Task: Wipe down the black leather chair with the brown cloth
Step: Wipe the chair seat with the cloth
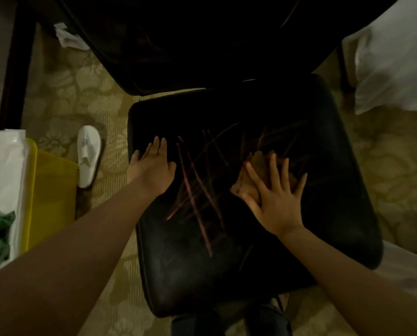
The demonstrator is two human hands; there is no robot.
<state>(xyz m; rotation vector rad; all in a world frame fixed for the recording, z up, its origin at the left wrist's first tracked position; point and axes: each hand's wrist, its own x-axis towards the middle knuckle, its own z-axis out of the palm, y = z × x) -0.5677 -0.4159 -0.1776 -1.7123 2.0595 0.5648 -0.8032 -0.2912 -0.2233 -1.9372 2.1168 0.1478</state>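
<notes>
Both bare forearms reach forward and down from the lower corners of the view. The left hand [154, 166] lies flat, palm down, fingers straight and close together, thumb held out to the side. The right hand [276, 197] is also palm down, its fingers [274, 170] spread wide and pressing flat, with the wrist bent slightly back from the forearm.

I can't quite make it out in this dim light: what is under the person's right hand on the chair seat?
A crumpled brown cloth lies under the right hand, pressed flat on the black chair seat. Its edges show around the fingers; the part beneath the palm is covered.
</notes>
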